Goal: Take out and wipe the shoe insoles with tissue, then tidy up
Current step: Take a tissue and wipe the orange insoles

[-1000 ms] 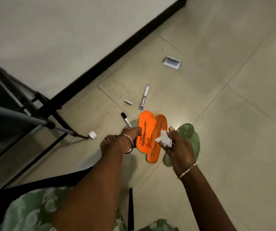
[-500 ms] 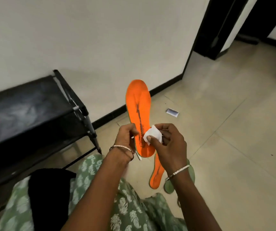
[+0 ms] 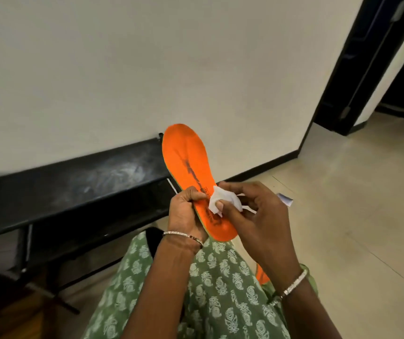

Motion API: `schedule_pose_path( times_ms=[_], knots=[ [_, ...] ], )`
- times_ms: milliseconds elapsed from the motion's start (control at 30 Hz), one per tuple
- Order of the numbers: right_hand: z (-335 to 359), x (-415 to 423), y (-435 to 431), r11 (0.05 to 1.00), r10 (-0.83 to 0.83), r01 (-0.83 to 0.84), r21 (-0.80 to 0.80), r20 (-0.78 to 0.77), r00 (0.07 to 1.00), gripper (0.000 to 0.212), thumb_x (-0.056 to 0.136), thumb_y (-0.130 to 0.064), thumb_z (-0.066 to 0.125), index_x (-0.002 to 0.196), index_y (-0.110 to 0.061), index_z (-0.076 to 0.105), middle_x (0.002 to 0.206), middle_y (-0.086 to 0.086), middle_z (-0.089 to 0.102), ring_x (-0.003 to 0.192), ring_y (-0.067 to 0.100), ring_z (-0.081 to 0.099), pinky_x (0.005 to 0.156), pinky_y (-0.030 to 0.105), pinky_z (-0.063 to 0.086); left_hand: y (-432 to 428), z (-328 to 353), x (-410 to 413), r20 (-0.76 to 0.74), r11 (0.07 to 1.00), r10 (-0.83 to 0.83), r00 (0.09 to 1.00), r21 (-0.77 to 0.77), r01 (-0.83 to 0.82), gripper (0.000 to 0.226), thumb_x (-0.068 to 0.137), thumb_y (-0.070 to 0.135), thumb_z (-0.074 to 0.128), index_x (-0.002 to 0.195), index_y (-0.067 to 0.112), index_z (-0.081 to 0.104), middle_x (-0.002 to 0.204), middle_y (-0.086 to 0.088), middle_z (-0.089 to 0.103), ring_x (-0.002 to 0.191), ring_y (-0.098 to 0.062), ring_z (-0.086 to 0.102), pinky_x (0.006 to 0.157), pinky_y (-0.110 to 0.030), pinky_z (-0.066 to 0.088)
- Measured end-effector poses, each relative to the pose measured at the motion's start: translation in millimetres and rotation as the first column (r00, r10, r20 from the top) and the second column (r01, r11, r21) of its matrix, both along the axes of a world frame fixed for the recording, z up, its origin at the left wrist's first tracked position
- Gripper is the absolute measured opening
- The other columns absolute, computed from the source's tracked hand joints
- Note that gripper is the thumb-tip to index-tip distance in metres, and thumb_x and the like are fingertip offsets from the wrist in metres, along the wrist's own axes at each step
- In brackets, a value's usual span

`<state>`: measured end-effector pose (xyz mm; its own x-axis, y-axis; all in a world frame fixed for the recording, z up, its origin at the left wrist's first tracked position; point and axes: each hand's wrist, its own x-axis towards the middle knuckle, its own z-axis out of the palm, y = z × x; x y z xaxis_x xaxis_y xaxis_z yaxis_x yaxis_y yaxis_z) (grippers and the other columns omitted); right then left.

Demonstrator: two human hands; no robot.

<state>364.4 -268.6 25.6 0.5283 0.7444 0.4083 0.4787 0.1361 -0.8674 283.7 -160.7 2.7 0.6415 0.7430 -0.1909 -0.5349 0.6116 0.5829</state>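
Second insole (image 3: 262, 275): lay on the floor below the orange insole (image 3: 186, 162), partly hidden.
Left hand (image 3: 186, 212): fingers curled round the orange insole's left edge, holding it up.
Right hand (image 3: 254, 216): pinched the tissue (image 3: 223, 201) against the orange insole's middle.
Black rack (image 3: 74, 182): stood behind the orange insole, leftward.

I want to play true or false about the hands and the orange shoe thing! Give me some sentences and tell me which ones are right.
1. The left hand grips the orange insole. True.
2. The white tissue touches the orange insole. True.
3. The left hand holds the tissue. False: the right hand pinches it.
4. The orange insole lies flat on the floor. False: it is held up in the air, above the person's lap.
5. The black rack stands in the doorway. False: it stands against the wall on the person's left.
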Motion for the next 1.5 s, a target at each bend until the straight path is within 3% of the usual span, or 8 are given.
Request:
schedule_pose_path(
  times_ms=[100,333,433,633,800,1033,1267,1500],
  knots=[
    [19,-17,-7,0.997,0.05,-0.052,0.051,0.041,0.998,0.038,0.08,-0.01,0.08,0.112,-0.026,0.068,0.099,-0.014,0.071,0.092,0.005,0.069,0.071,0.029,0.06,-6,16,-18,0.038,0.998,0.039,0.998,0.047,-0.041,0.022,0.067,0.006,0.045,0.083,0.005,0.06,0.072,-0.01,0.064,0.063,-0.024,0.061,0.068,-0.031,0.054],
    [38,-37,-8,0.994,-0.073,0.028,0.101,0.47,0.88,0.023,0.079,-0.015,0.081,0.1,-0.022,0.075,0.091,-0.013,0.073,0.083,0.009,0.065,0.07,0.036,0.056,-13,46,-48,0.086,0.984,-0.04,0.995,0.178,0.025,0.044,0.089,0.049,0.055,0.085,0.01,0.075,0.081,-0.008,0.066,0.08,-0.028,0.065,0.083,-0.046,0.053],
    [37,-48,-9,0.994,-0.092,0.037,0.107,0.574,0.813,0.023,0.08,-0.013,0.08,0.102,-0.02,0.077,0.094,-0.008,0.074,0.086,0.014,0.063,0.072,0.033,0.054,-10,50,-55,0.115,0.964,-0.006,0.993,0.265,-0.025,0.068,0.089,0.065,0.05,0.134,0.014,0.06,0.087,-0.005,0.061,0.094,-0.026,0.066,0.09,-0.051,0.054],
    [44,-68,-18,0.995,0.028,-0.075,0.06,0.564,0.825,0.021,0.086,-0.016,0.074,0.106,-0.024,0.077,0.101,-0.01,0.074,0.09,0.008,0.066,0.074,0.033,0.057,-12,55,-67,0.222,0.959,0.005,0.975,0.274,-0.068,0.099,0.076,0.076,0.057,0.148,0.009,0.043,0.08,-0.004,0.057,0.089,-0.026,0.068,0.106,-0.062,0.043],
    [54,-73,-26,0.952,0.27,-0.305,0.022,0.408,0.872,0.016,0.083,-0.031,0.071,0.097,-0.027,0.079,0.091,-0.018,0.073,0.083,0.0,0.067,0.068,0.023,0.054,-11,58,-73,0.285,0.964,0.036,0.958,0.243,-0.108,0.093,0.081,0.075,0.045,0.144,0.007,0.046,0.076,-0.003,0.055,0.082,-0.024,0.067,0.099,-0.057,0.051],
    [43,-66,-13,0.985,-0.122,0.021,0.173,0.6,0.791,0.021,0.082,-0.016,0.08,0.102,-0.016,0.075,0.096,-0.004,0.072,0.087,0.015,0.061,0.071,0.029,0.051,-24,55,-65,0.22,0.955,-0.046,0.974,0.295,-0.021,0.091,0.086,0.079,0.031,0.145,0.013,0.049,0.089,-0.006,0.052,0.091,-0.026,0.069,0.088,-0.051,0.057],
    [51,-61,-26,0.94,0.334,-0.331,-0.087,0.439,0.834,0.013,0.081,-0.02,0.078,0.092,-0.027,0.079,0.08,-0.018,0.07,0.074,0.004,0.062,0.062,0.016,0.048,-19,56,-73,0.282,0.966,0.0,0.959,0.249,-0.073,0.105,0.083,0.086,0.031,0.148,0.006,0.044,0.084,-0.008,0.052,0.087,-0.029,0.068,0.101,-0.058,0.048],
    [41,-60,-8,0.99,-0.058,-0.022,0.138,0.544,0.837,0.018,0.083,-0.025,0.078,0.099,-0.019,0.074,0.089,-0.007,0.069,0.08,0.013,0.058,0.064,0.036,0.051,-25,58,-72,0.207,0.947,-0.041,0.977,0.321,-0.028,0.097,0.084,0.083,0.026,0.148,0.013,0.046,0.091,-0.006,0.053,0.089,-0.025,0.067,0.084,-0.048,0.056]
  ],
)
